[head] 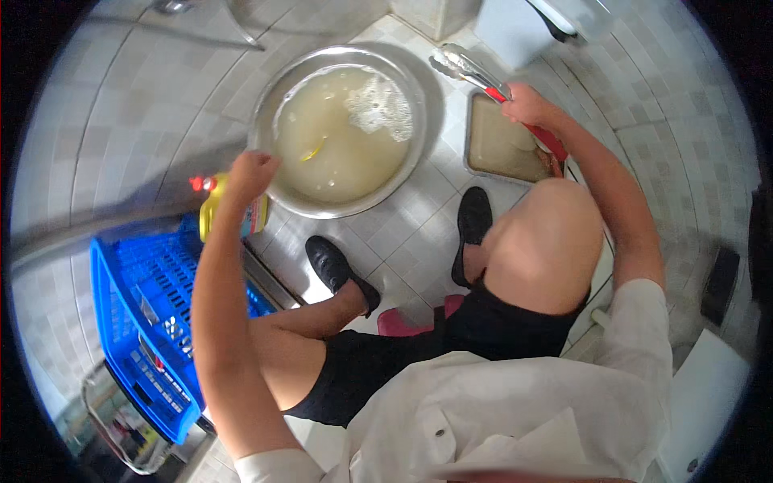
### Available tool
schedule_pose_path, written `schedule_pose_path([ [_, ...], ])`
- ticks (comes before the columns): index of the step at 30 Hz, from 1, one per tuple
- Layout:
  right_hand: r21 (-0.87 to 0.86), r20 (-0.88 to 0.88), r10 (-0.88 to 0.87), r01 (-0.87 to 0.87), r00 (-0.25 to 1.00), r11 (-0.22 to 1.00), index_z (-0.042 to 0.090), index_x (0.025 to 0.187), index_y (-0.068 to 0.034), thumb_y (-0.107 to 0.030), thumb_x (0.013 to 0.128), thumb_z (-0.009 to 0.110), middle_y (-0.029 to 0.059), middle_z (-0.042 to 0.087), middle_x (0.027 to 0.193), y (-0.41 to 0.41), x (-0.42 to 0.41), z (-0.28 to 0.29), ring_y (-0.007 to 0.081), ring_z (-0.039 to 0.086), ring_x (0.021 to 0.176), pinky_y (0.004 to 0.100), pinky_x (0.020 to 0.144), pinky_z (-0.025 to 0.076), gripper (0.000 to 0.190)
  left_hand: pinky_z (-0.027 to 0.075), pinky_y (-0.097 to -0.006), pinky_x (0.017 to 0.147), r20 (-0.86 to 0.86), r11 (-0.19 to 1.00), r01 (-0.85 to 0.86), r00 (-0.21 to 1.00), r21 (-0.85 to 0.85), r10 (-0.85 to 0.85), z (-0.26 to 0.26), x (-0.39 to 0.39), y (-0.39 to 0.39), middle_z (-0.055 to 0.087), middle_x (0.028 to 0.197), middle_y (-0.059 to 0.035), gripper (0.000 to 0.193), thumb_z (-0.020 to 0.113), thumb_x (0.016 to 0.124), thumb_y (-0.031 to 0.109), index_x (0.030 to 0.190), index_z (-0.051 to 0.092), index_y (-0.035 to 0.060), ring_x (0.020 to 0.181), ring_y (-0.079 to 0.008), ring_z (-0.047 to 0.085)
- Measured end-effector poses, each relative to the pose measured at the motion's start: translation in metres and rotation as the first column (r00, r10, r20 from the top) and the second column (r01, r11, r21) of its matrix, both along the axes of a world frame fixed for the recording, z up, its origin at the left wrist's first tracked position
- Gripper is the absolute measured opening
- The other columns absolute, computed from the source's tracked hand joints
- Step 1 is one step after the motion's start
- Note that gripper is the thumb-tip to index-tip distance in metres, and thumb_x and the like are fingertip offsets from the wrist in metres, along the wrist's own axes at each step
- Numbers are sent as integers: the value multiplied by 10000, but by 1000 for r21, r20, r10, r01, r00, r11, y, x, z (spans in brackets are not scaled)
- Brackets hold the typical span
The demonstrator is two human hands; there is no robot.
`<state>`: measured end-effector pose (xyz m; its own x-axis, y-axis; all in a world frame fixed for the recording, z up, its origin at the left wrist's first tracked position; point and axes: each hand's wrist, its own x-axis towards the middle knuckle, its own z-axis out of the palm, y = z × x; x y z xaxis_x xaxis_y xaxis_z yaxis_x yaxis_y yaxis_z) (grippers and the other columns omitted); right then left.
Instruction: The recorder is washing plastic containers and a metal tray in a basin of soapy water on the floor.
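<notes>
My right hand grips a pair of metal tongs with red handles. Their scalloped ends point away from me, up and to the left. Below that hand lies a rectangular metal tray holding cloudy liquid. A round stainless steel basin of cloudy water stands on the floor, with foam on its far right side and a curved yellow piece in the middle. My left hand, fingers curled, is at the basin's left rim; whether it holds anything is hidden.
A yellow bottle with a red cap stands beneath my left forearm. Blue plastic baskets sit to the left. Between my black shoes is tiled floor, and a pink stool shows under me. Tiled walls surround the space.
</notes>
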<state>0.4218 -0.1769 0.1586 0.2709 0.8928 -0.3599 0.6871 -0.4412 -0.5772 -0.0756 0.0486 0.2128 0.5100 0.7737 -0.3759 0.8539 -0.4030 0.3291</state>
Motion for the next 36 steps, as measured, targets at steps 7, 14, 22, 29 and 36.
schedule_pose_path([
  [7,-261,-181,148,-192,972,946,558,824,30,-86,778,557,60,569,654,122,-116,79,133,549,535,306,464,432,125,432,-414,994,154,958,-246,951,-147,267,-116,50,-46,589,1229,-225,629,651,776,361,1287,532,15,1141,-373,565],
  [14,-491,-671,-467,127,576,862,515,951,26,-55,841,533,123,583,711,180,-209,-30,238,603,583,422,555,533,138,358,-407,1078,133,965,-57,987,-258,94,-187,71,-45,453,1388,-223,778,665,777,384,1406,375,31,1286,-338,445],
  [22,-536,-783,-565,179,260,825,556,962,-20,-107,855,594,112,607,754,190,-284,-141,252,619,652,441,644,544,144,402,-426,1032,168,917,-345,910,-201,379,-236,56,-15,501,1326,-250,749,673,773,260,1407,348,27,1236,-374,489],
  [29,-486,-760,-519,187,392,854,616,935,-71,-175,830,697,86,650,865,211,-294,-179,208,624,737,389,671,517,168,405,-440,1019,231,828,-550,796,-113,560,-225,43,4,520,1272,-269,659,643,753,111,1341,377,-21,1208,-389,497],
  [36,-218,-489,-268,181,830,959,643,968,-40,-257,805,722,113,668,927,203,-308,-171,221,630,838,366,777,491,283,334,-439,1077,296,749,-663,711,-21,638,-212,39,0,390,1384,-259,823,635,773,143,1444,191,-29,1270,-406,404],
])
